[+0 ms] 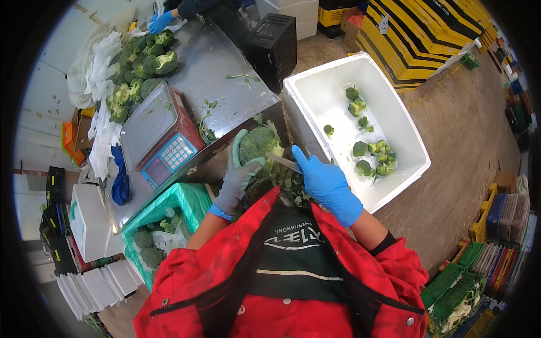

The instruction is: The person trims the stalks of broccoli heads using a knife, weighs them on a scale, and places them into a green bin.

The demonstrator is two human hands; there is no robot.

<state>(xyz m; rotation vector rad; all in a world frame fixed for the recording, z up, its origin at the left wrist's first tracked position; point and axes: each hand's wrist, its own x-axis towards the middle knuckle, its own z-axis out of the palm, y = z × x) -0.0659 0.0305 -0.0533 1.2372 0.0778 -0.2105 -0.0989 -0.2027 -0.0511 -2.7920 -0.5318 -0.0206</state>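
My left hand (236, 179), in a grey and green work glove over a blue one, grips a large broccoli head (257, 145) from its left side. A blue glove covers my right hand (327, 181), which is closed around a knife with its index finger stretched forward. The knife blade (287, 163) points left, and its tip is at the stem side of the broccoli. Below the blade lie broccoli leaves (298, 188), partly hidden by my jacket. To the right, a white foam box (405, 126) holds several cut broccoli florets (380, 154).
A metal table (219, 55) bears a scale (169, 156), a pile of broccoli heads (141, 63) and a dark blue cloth (120, 179). A green-lined box (192, 196) with broccoli stands at my left. Across the table is a co-worker's blue-gloved hand (160, 22). Yellow-black boxes (405, 46) rise behind the foam box.
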